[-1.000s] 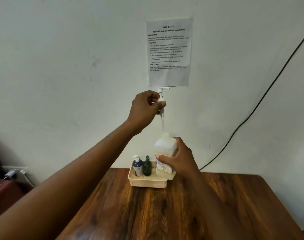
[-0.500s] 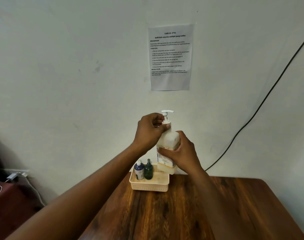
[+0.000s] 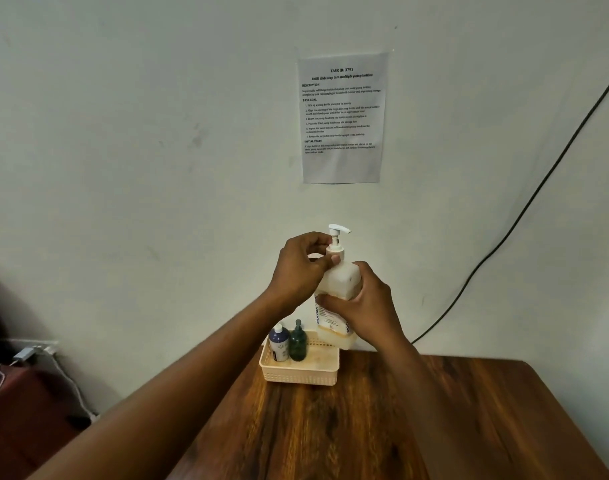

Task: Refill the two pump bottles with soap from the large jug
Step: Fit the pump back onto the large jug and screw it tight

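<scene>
Currently the large jug [image 3: 338, 299] is held upright in the air above the right rear corner of the basket [image 3: 299, 374], close to the wall. The right hand [image 3: 363, 306] is clamped around the jug body at mid-height. The left hand [image 3: 301, 268] is closed on the collar of the white pump head [image 3: 337, 239], thumb and fingers pinching it at the neck.

One second ago the pump head was lifted clear of the neck, with its dip tube exposed above the opening. It is now seated on the neck. The jug is therefore being closed, probably by screwing the collar down, although rotation cannot be confirmed in a single view.

Contents: the jug appears to hold pale soap in its lower part, but the level is unclear behind the label and hand. The basket holds two pump bottles, a blue bottle [image 3: 279, 344] on the left and a green bottle [image 3: 298, 342] touching it on the right. Their fill levels cannot be read. The basket rests on the wooden table [image 3: 434, 410].
</scene>
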